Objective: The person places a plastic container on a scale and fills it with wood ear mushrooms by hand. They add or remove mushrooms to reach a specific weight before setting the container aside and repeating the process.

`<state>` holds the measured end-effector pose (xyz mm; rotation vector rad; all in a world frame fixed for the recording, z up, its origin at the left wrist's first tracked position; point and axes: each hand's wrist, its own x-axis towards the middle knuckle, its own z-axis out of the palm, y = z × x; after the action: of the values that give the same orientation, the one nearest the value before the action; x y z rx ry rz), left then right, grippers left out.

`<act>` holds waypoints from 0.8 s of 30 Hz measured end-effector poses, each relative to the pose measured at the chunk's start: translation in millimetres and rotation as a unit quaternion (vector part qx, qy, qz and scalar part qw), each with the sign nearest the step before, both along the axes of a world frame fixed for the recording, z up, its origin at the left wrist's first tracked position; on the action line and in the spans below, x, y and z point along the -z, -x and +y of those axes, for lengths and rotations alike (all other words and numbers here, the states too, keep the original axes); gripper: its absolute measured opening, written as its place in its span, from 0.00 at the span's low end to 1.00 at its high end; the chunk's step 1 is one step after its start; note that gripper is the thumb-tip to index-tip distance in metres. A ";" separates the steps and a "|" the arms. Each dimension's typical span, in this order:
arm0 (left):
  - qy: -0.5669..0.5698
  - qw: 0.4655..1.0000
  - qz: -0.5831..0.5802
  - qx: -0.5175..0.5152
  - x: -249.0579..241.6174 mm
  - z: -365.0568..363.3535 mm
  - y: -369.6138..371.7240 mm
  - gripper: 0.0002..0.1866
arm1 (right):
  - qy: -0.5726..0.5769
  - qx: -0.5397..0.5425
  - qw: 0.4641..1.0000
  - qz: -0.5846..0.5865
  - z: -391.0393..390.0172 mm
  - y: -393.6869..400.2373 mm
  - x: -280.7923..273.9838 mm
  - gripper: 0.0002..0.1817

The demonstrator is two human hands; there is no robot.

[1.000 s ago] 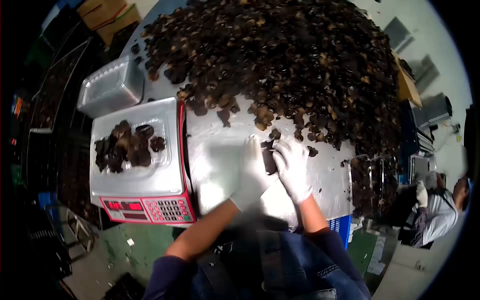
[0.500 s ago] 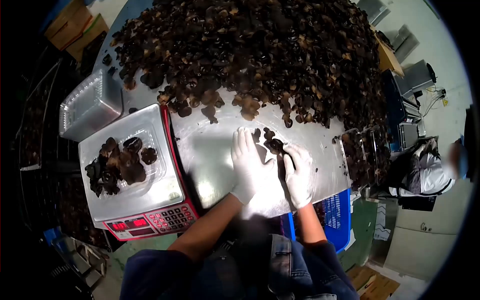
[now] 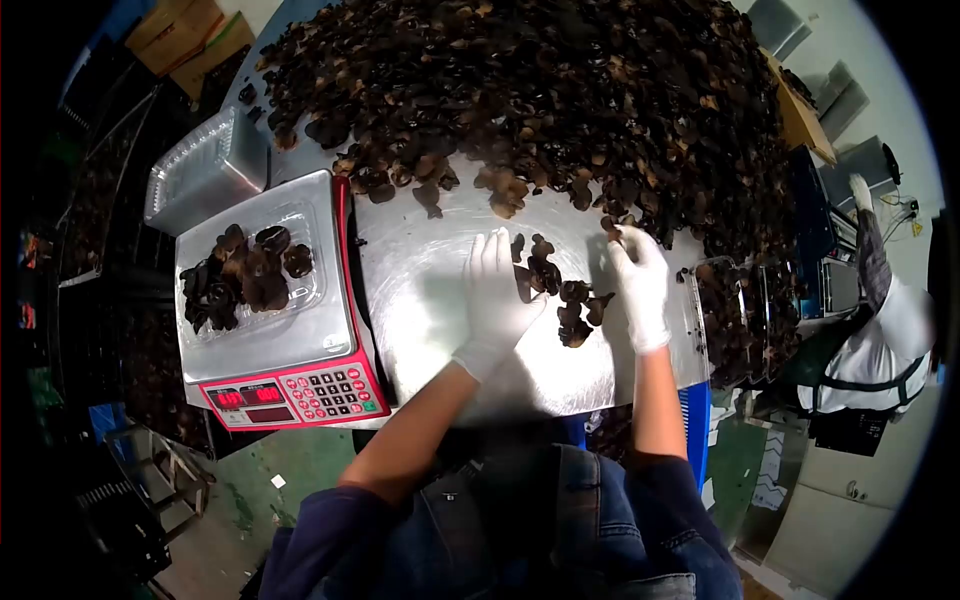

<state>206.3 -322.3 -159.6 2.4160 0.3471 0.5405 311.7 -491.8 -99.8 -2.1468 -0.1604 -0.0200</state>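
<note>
My left hand (image 3: 497, 303), in a white glove, lies on the metal table (image 3: 415, 235) with its fingers stretched out. Beside its thumb sits a small group of dark wood ear mushrooms (image 3: 572, 320). To the right of these, my gloved right hand (image 3: 642, 288) pinches a brownish wood ear mushroom (image 3: 612, 231) between thumb and fingertips, close to the front edge of the big mushroom heap (image 3: 520, 100). On the left, a red and silver digital scale (image 3: 262, 348) carries a clear plastic tray (image 3: 312, 262) with several mushrooms in it.
Nested clear trays (image 3: 212, 178) stand behind the scale. Filled clear trays (image 3: 700, 325) line the table's right edge. A blue crate (image 3: 695, 425) is below the table there. A person (image 3: 880, 340) is at the far right, with one arm raised.
My right hand has left the small mushroom group and moved right and away from me to the heap's edge. More of the group shows now. The view has shifted, and the other person's arm is raised.
</note>
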 end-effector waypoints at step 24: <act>-0.229 0.962 0.018 0.150 3.0 -7.6 -21.1 0.12 | 0.285 -0.147 0.945 -0.063 -0.9 80.6 -1.6 0.44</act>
<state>227.4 -329.9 -162.6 2.8546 -0.1515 0.4775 231.1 -492.6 -98.2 -2.6762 -0.6246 0.0704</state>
